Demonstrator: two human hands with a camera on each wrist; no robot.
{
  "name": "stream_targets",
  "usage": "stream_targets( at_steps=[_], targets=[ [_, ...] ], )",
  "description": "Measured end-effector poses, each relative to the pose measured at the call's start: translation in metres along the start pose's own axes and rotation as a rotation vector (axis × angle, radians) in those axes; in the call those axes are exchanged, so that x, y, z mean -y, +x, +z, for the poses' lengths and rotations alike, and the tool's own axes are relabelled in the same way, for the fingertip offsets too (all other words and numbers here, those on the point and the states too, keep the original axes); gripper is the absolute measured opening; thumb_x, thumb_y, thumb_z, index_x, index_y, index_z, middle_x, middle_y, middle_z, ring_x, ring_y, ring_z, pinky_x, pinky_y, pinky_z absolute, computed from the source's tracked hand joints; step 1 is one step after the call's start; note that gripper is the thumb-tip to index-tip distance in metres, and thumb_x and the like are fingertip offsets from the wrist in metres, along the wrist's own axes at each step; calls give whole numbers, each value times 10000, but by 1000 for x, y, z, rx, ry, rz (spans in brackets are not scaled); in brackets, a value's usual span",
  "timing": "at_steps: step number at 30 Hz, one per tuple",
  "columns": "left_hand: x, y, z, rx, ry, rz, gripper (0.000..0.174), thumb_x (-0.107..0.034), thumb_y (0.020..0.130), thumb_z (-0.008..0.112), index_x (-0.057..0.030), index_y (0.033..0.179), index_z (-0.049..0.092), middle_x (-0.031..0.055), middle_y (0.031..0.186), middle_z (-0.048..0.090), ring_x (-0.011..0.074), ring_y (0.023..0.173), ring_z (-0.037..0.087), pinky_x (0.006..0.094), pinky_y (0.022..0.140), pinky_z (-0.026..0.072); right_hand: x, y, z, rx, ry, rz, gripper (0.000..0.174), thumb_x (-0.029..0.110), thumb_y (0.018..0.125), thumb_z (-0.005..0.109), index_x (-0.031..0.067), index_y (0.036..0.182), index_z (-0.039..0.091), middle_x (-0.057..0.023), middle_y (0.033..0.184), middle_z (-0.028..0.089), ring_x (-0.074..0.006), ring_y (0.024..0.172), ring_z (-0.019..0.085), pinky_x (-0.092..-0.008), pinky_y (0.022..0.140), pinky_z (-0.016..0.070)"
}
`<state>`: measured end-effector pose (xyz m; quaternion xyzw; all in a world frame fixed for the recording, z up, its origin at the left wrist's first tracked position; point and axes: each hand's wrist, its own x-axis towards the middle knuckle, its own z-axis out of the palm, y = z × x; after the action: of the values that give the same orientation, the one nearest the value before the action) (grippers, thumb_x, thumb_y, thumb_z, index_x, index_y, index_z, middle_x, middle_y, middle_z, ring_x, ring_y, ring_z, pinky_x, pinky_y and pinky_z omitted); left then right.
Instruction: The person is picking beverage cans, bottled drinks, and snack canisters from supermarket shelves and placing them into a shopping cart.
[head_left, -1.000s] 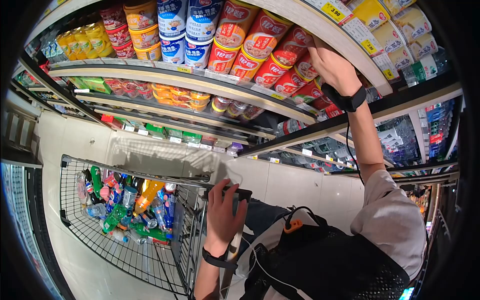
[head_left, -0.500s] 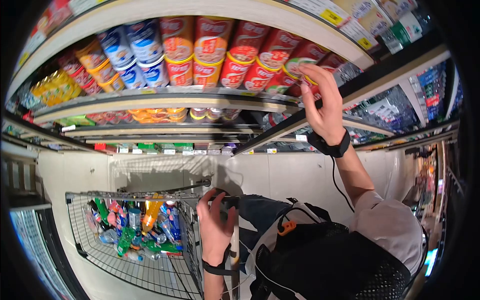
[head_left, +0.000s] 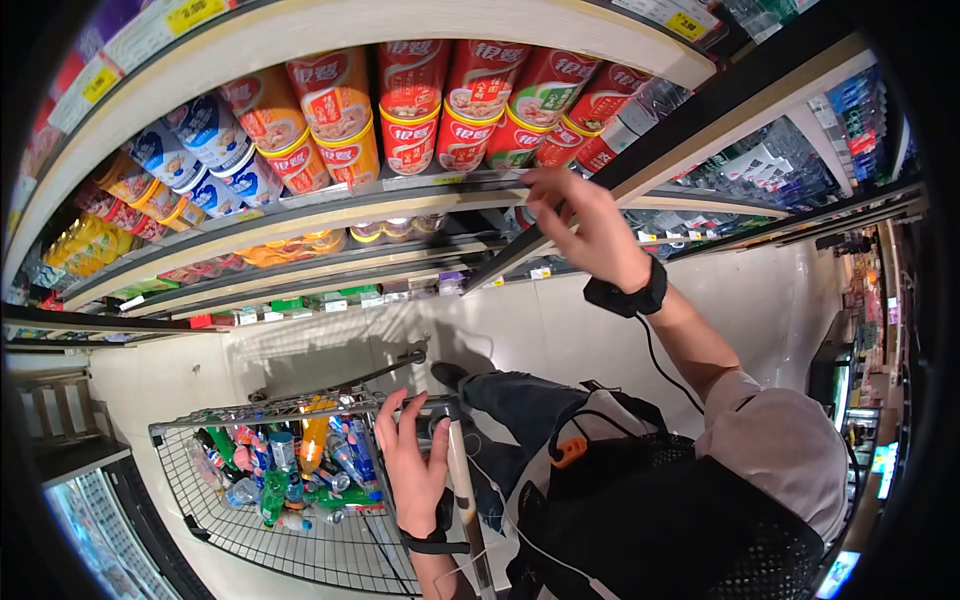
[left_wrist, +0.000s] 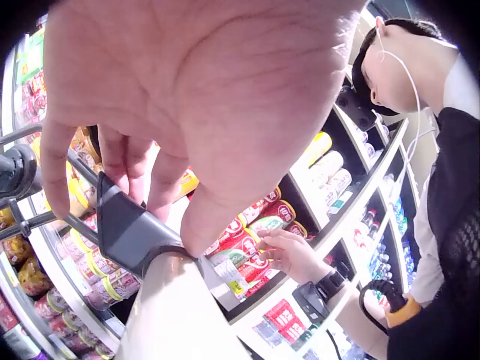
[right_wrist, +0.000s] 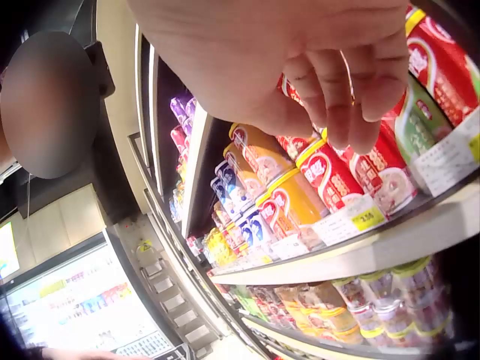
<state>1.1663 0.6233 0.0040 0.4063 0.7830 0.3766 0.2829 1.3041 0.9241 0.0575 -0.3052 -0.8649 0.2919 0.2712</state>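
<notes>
My right hand [head_left: 590, 228] hovers at the edge of a shelf of stacked cans, its fingers loosely bent and nothing in them. Red cans with yellow rims [head_left: 408, 143] stand just behind the fingertips; in the right wrist view the fingers overlap a red can [right_wrist: 328, 176]. My left hand [head_left: 413, 475] is over the end of the shopping cart's handle [head_left: 463, 470]. From the left wrist, its palm lies above the black handle corner [left_wrist: 131, 225], the fingers hanging loosely around it.
The wire cart [head_left: 190, 500] carries a heap of drink bottles [head_left: 315, 440]. Blue-and-white cans [head_left: 205, 130] and orange cans [head_left: 335, 100] share the shelf with the red ones. A dark shelf upright [head_left: 700, 130] stands to the right, with bottled water [head_left: 760, 160] beyond it.
My right hand has drawn back from the cans at the right of the shelf, down and left to the shelf edge. The left hand stays by the cart handle. The head view has shifted right.
</notes>
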Motion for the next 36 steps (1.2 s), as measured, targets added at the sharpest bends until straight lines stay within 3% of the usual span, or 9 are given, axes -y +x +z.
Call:
stream_targets(
  at_steps=[6, 10, 15, 17, 21, 25, 33, 35, 36],
  targets=[
    [-12, 6, -2, 40, 151, -28, 367, -119, 838, 675, -25, 1179, 576, 143, 1304, 467, 340, 1229, 434, 410, 1049, 339, -7, -35, 24, 187, 132, 54, 228, 144, 882, 565, 33, 1077, 601, -133, 904, 654, -330, 813, 641, -407, 708, 510],
    [-15, 12, 4, 85, 213, -17, 368, -150, 840, 679, -26, 1170, 574, 147, 1267, 502, 352, 1183, 449, 417, 1012, 367, -33, -76, 11, 203, 156, 85, 228, 146, 886, 561, 53, 1089, 606, -125, 914, 657, -318, 815, 646, -397, 713, 517],
    [-20, 30, 18, 215, 219, -13, 365, -165, 836, 674, -28, 1158, 569, 173, 1188, 544, 372, 1136, 467, 430, 985, 388, -56, -153, -25, 218, 75, 350, 236, 119, 884, 564, 68, 1112, 599, -109, 930, 662, -278, 816, 662, -380, 718, 522],
    [-28, 17, 23, 187, 516, 121, 378, -157, 839, 669, -25, 1175, 557, 154, 1178, 562, 356, 1127, 479, 433, 942, 407, -58, -187, -47, 240, 38, 407, 229, 120, 882, 570, 63, 1102, 601, -111, 925, 665, -276, 814, 665, -377, 716, 522],
    [-30, -17, 13, 195, 580, 133, 628, -166, 832, 683, -49, 1384, 405, 205, 1398, 416, 404, 1303, 362, 450, 1058, 350, -68, -244, -70, 394, -92, 428, 212, 121, 878, 585, 52, 1078, 604, -122, 914, 675, -267, 797, 674, -373, 711, 524],
    [-54, -79, 1, 190, 409, 25, 742, -174, 844, 678, -62, 1468, 291, 227, 1462, 333, 397, 1347, 329, 423, 1095, 319, -52, -255, -90, 420, 7, 396, 221, 125, 876, 592, 55, 1085, 606, -121, 913, 683, -268, 788, 676, -374, 715, 525],
    [4, -254, 35, -20, 427, -248, 727, -242, 827, 673, 11, 1410, 319, 291, 1141, 582, 470, 1018, 567, 495, 855, 476, -47, -219, -108, 452, 69, 188, 262, 183, 885, 601, 63, 1117, 601, -127, 921, 689, -285, 809, 676, -389, 726, 526],
    [10, -292, 49, 132, 310, -728, 661, -215, 818, 672, -31, 1379, 374, 293, 1142, 584, 466, 1013, 572, 495, 856, 476, -36, -212, -112, 465, 108, 157, 277, 213, 884, 602, 69, 1120, 605, -136, 931, 688, -308, 816, 670, -403, 727, 524],
    [17, -304, 58, 124, 302, -731, 661, -215, 818, 672, -31, 1379, 374, 293, 1142, 584, 466, 1013, 572, 495, 856, 476, -37, -206, -107, 477, 75, 130, 279, 218, 883, 600, 72, 1120, 607, -143, 941, 685, -319, 824, 667, -406, 729, 523]
  ],
)
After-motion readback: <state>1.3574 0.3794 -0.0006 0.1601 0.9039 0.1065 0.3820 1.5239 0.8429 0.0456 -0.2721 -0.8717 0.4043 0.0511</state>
